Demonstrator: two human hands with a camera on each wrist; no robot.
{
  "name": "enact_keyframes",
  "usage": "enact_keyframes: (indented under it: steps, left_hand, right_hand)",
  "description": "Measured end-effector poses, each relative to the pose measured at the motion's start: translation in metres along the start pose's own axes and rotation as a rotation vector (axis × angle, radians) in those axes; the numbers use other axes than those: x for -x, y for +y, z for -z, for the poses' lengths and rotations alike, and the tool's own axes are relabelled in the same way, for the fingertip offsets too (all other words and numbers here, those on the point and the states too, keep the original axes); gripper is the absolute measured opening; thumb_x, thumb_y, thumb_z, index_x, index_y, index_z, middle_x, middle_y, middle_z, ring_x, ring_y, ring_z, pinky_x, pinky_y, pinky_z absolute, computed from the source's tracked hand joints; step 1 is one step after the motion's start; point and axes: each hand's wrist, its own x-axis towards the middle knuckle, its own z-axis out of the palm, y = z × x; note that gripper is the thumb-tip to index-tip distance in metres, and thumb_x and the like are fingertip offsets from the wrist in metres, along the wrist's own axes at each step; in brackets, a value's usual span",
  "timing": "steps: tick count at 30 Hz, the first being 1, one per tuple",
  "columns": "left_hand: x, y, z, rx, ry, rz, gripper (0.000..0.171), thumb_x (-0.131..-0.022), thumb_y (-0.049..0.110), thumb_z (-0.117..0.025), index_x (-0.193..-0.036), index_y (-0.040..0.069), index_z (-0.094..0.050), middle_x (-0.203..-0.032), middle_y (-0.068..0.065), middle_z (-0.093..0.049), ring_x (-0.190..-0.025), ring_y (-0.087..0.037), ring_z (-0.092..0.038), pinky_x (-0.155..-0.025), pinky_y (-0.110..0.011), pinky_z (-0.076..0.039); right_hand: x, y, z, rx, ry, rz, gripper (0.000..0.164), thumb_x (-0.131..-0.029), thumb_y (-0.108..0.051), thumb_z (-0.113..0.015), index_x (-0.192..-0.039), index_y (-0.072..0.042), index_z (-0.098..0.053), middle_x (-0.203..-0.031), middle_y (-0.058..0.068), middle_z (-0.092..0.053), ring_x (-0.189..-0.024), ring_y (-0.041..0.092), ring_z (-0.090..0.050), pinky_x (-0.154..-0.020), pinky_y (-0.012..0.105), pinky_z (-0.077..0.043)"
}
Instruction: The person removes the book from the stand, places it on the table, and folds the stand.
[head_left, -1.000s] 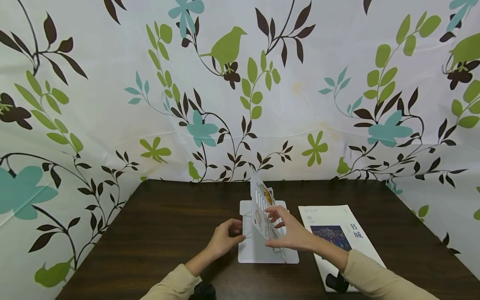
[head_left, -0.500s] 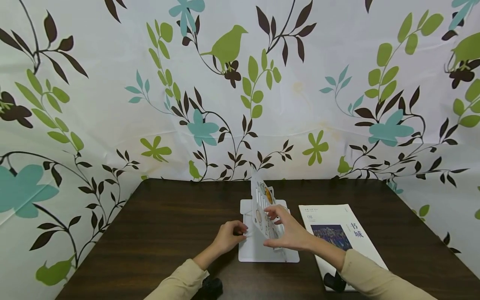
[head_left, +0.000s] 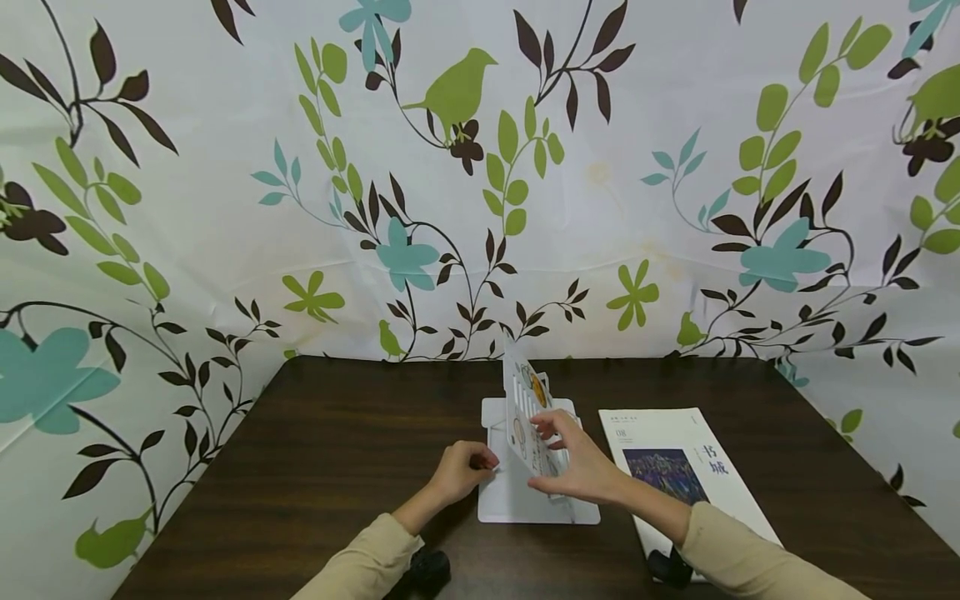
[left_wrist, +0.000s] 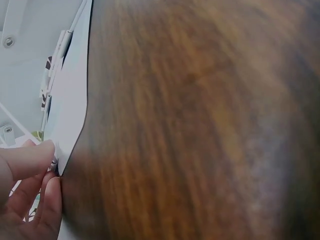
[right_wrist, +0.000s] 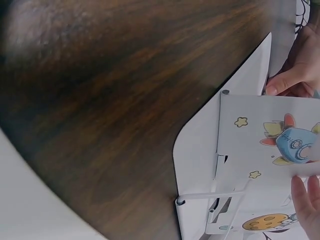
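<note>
A white metal book stand (head_left: 517,497) stands on the table, its flat base down and its printed back panel (right_wrist: 285,117) raised at a steep tilt. Cartoon pictures, stars and slots mark that panel. At the base's left edge, my left hand (head_left: 459,473) pinches a thin white wire leg (left_wrist: 20,122) of the stand between thumb and fingers; the fingertips partly hide the wire's end. My right hand (head_left: 573,462) holds the panel from the right, its thumb low and its curved fingers higher up. Part of this hand lies outside the right wrist view.
A white magazine (head_left: 663,467) with a dark blue cover picture lies flat to the right of the stand, partly under the right forearm. The dark wooden table (head_left: 337,450) ends at a wall of patterned cloth (head_left: 570,275).
My left hand has moved slightly right, in toward the base of the stand, and its fingers have closed on the wire. The right hand and the panel have barely moved.
</note>
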Motion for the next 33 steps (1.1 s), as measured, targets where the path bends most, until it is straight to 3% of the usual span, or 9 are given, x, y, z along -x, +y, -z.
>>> enact_keyframes:
  steps: [12, 23, 33]
  left_hand:
    - [-0.002, -0.001, -0.002, -0.016, 0.005, -0.016, 0.007, -0.072, -0.007, -0.068, -0.075, -0.002, -0.065, -0.070, -0.010, -0.065, -0.064, -0.012, -0.059, -0.056, -0.018, -0.047]
    - [-0.001, 0.001, -0.002, -0.018, 0.005, -0.010, 0.007, -0.072, -0.008, -0.068, -0.075, -0.003, -0.065, -0.070, -0.009, -0.065, -0.064, -0.012, -0.058, -0.056, -0.018, -0.046]
    - [-0.003, 0.001, -0.002, -0.045, -0.005, -0.011, 0.005, -0.072, -0.007, -0.068, -0.074, -0.003, -0.066, -0.070, -0.009, -0.066, -0.064, -0.013, -0.059, -0.056, -0.018, -0.047]
  right_hand:
    - [0.005, 0.001, 0.003, -0.022, 0.055, 0.005, 0.067, -0.066, -0.015, -0.077, -0.123, -0.005, -0.043, -0.110, 0.009, -0.050, -0.096, 0.026, -0.051, -0.074, 0.037, -0.053]
    - [0.017, 0.005, 0.015, -0.089, 0.067, -0.049, 0.066, -0.070, -0.011, -0.072, -0.126, 0.000, -0.040, -0.113, 0.013, -0.051, -0.100, 0.029, -0.050, -0.080, 0.035, -0.051]
    - [0.021, 0.011, 0.019, -0.119, 0.083, -0.045, 0.065, -0.070, -0.011, -0.070, -0.126, 0.000, -0.039, -0.112, 0.011, -0.051, -0.101, 0.007, -0.047, -0.081, 0.033, -0.051]
